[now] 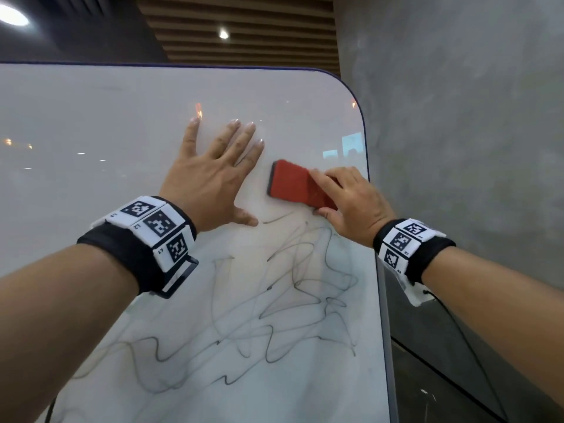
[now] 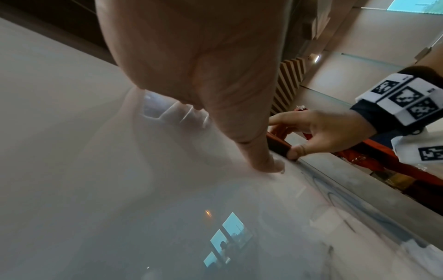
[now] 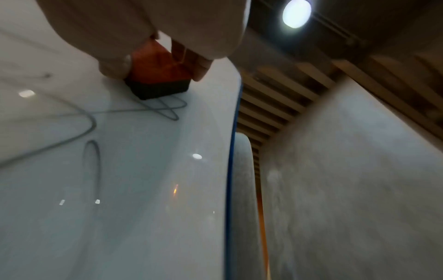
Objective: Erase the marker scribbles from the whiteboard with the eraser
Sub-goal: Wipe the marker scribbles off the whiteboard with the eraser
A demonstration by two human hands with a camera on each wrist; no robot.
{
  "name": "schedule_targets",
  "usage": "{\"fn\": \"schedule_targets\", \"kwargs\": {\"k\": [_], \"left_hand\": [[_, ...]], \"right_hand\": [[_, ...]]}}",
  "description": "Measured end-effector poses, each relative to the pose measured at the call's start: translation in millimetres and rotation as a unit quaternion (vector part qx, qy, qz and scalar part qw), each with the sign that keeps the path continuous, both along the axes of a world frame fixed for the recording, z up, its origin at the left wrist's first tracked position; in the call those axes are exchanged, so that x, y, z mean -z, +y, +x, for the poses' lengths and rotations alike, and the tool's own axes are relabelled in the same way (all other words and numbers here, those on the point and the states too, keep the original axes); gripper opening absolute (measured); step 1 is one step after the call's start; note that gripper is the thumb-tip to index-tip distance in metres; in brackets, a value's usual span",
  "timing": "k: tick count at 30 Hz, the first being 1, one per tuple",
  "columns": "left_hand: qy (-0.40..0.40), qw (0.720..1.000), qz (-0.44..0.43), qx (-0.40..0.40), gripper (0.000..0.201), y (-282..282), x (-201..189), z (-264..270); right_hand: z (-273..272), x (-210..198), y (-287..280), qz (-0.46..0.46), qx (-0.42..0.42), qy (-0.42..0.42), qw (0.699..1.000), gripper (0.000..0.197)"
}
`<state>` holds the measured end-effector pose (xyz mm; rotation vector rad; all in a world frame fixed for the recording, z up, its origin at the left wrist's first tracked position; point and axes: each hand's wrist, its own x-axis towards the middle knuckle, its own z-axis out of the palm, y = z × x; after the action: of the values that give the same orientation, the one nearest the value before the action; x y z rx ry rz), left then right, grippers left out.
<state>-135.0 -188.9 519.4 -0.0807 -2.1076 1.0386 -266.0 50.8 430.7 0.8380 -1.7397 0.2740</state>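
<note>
though gripped, eraser (image 1: 300, 186) beyond knuckles

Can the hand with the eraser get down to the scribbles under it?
Probably yes. The right hand holds the eraser on the whiteboard, with nothing between it and the scribbles just below.

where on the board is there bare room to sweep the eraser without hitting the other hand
Bare board runs left of the left hand toward the whiteboard top edge. Below both hands lie only scribbles, no obstacle. Crowded: the narrow gap between the eraser, held by the right hand, and the left fingers.
</note>
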Motion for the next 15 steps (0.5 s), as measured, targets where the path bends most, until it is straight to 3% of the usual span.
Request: {"fn": "schedule_targets", "kwargs": {"k": [4,8,11,15], "left_hand": [[-0.01,1.0,0.001,-0.012,0.115,-4.1,4.8,3.7],[-0.018,1.0,-0.003,-0.018,0.114,-7.2,7.6,6.8],[-0.019,1.0,-0.006,-0.023,0.116,-8.9,8.8,8.0],[-0.025,0.999,0.003,-0.024,0.117,-8.8,11.2,8.5]], "right_hand": [[3.9,6.2,-9.8,-0.135,0.012,-0.074,0.988,0.079],[18.9,42.3,-28.1,-0.032,-0.003,-0.016,0.999,0.074],[15.9,42.4,-19.2,0.05,0.013,0.029,0.998,0.067],[11.1,25.3,-10.0,-0.065,0.032,-0.017,0.997,0.073]]}}
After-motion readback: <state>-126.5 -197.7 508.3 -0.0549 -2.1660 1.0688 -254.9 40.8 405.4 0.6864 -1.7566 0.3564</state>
